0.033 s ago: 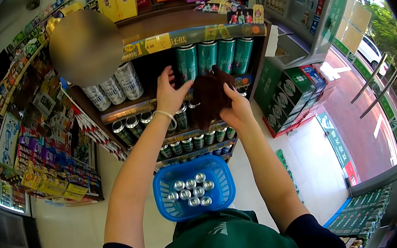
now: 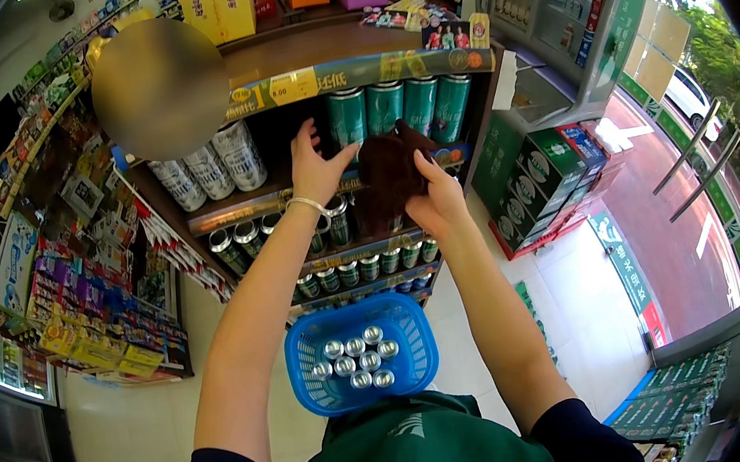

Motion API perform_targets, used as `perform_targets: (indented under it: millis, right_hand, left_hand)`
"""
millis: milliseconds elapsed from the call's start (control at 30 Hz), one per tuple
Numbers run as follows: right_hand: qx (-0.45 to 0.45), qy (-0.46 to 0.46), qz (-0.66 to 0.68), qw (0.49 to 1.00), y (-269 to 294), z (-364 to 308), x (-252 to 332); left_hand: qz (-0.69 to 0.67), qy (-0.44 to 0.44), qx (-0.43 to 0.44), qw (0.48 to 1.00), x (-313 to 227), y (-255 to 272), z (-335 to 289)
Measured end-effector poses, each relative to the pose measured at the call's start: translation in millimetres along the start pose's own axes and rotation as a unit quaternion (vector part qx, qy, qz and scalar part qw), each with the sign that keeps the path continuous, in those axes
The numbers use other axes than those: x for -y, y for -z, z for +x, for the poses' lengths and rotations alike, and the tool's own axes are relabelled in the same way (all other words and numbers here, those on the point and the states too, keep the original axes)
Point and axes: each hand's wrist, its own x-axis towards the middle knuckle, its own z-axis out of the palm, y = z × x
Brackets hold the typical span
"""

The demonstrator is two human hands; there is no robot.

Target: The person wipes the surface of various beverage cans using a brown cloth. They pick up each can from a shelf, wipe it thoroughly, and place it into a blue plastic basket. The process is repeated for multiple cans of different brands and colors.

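Observation:
My right hand is closed on a dark brown cloth, which hangs bunched in front of the upper shelf. Beside it my left hand is raised with spread fingers and nothing in it, next to a dark gap among the cans. Tall green cans stand in a row just behind the cloth. Left of the gap are several white-and-dark cans. Below my arms, against my green apron, is a blue plastic basket with several silver-topped cans inside.
Lower shelves carry dark cans and green cans. Boxes and cards lie on the shelf top. A glass-fronted fridge and a stacked green carton stand at right, snack racks at left.
The shelf and basket sit very slightly lower in the picture. Both hands keep nearly the same pose, the right one still holding the cloth.

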Motion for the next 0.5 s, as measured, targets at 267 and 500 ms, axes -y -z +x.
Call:
perform_targets:
  millis: [267, 500]
  right_hand:
    - [-0.058, 0.008, 0.041, 0.997, 5, 9, 11]
    - [-0.022, -0.023, 0.039, 0.999, 26, -24, 6]
  left_hand:
    - [-0.102, 0.066, 0.127, 0.984, 24, -36, 53]
    - [-0.07, -0.055, 0.016, 0.996, 8, -31, 24]
